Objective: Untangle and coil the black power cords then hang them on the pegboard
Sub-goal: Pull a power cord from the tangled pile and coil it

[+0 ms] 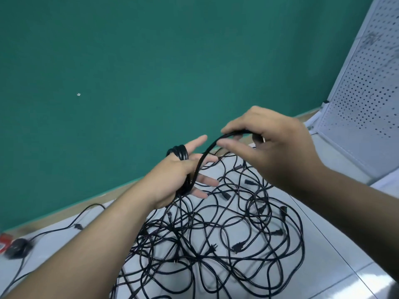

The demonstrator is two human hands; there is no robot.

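Mid-coiling, the right hand (pixel 274 147) pinches a thin black rubber power cord (pixel 207 151) looped round the straight-fingered left hand (pixel 172 178); the next move probably calls for another wrap.

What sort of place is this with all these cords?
Likely a workshop or equipment storeroom: a white pegboard stands at the right, a tangle of black power cords covers the pale surface, and the wall is green.

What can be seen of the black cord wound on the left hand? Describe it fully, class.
The cord is black, round and rubbery-looking. Several turns wrap the left hand, whose fingers are straight. One free length arcs up to the right hand, which pinches it. All is held above the tangle.
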